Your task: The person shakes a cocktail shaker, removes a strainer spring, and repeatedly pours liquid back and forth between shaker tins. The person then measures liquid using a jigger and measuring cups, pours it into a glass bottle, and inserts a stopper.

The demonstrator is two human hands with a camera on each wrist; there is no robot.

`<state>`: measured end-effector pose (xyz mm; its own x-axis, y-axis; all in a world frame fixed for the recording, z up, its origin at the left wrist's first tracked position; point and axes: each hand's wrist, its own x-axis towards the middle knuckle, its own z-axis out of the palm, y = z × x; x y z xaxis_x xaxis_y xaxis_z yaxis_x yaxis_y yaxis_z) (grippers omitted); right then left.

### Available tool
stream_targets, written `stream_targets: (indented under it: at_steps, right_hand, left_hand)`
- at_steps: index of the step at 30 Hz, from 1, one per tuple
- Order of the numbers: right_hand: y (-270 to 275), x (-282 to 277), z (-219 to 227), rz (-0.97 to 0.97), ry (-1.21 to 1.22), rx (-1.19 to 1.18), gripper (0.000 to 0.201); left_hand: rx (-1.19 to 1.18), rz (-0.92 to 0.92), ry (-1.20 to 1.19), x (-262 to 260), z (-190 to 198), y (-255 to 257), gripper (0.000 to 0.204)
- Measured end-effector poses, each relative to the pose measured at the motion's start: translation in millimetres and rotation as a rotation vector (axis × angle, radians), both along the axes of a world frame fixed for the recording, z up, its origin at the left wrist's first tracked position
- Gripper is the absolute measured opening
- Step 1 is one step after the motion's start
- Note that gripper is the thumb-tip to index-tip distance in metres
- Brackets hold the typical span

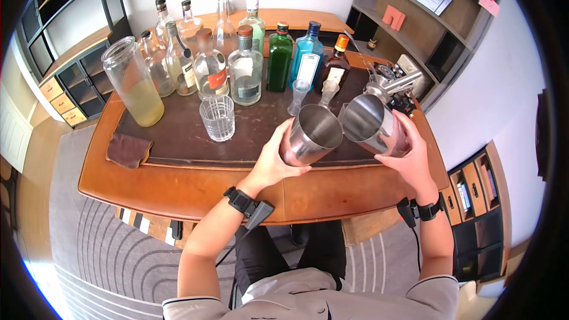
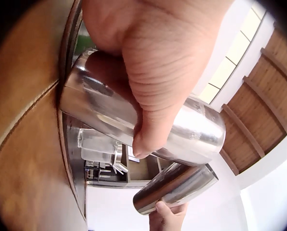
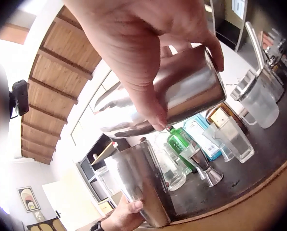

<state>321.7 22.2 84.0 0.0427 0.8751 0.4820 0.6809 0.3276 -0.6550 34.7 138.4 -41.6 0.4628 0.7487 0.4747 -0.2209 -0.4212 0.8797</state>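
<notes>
My left hand (image 1: 278,157) grips a steel shaker tin (image 1: 296,148), fingers and thumb wrapped around its side. In my right hand (image 1: 412,157) is a second steel shaker tin (image 1: 388,136), tilted toward the first. The two mouths face upward in the head view, their rims close together. From the right wrist, the right-hand tin (image 3: 191,86) lies at a steep slant above the left-hand tin (image 3: 143,183), which is low by the table edge. A metal jigger (image 3: 208,173) stands on the table just beyond them.
Several bottles, among them a green bottle (image 1: 279,62) and a blue bottle (image 1: 307,53), line the back. A cut-glass tumbler (image 1: 217,121), a tall jar of cloudy yellow liquid (image 1: 142,104) and a folded brown cloth (image 1: 128,150) are on the left. Metal bar tools (image 1: 403,83) crowd the right end.
</notes>
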Motion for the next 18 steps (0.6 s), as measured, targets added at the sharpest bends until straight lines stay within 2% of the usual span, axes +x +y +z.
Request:
stream_targets:
  at_steps: [2, 5, 9, 11, 12, 14, 18]
  right_hand:
    - [3.0, -7.9, 14.2, 0.003, -0.042, 0.004, 0.089]
    - [8.7, -15.9, 31.6, 0.043, -0.249, 0.050, 0.085]
    - [16.1, -22.2, 50.0, 0.075, -0.359, 0.045, 0.084]
    - [21.1, -22.1, 56.2, 0.096, -0.533, 0.084, 0.085]
    - [23.9, -22.7, 58.5, 0.099, -0.536, 0.083, 0.085]
    - [28.6, -24.5, 62.5, 0.081, -0.696, 0.160, 0.087]
    - [36.6, -30.9, 72.2, 0.079, -0.835, 0.256, 0.087]
  left_hand:
    - [0.005, 0.003, -0.008, 0.2, 0.7, -1.5, 0.112]
    - [0.012, 0.002, -0.016, -0.3, 1.3, -2.1, 0.111]
    - [-0.001, 0.000, -0.045, 1.0, 0.3, -3.0, 0.110]
    - [0.003, 0.003, -0.039, 0.7, -0.3, -2.2, 0.109]
    - [0.009, 0.005, -0.031, 0.6, -0.6, -1.5, 0.109]
    - [0.017, 0.004, -0.036, 1.2, -1.5, -0.9, 0.108]
    - [0.063, 0.049, -0.031, 1.5, -2.2, -0.9, 0.110]
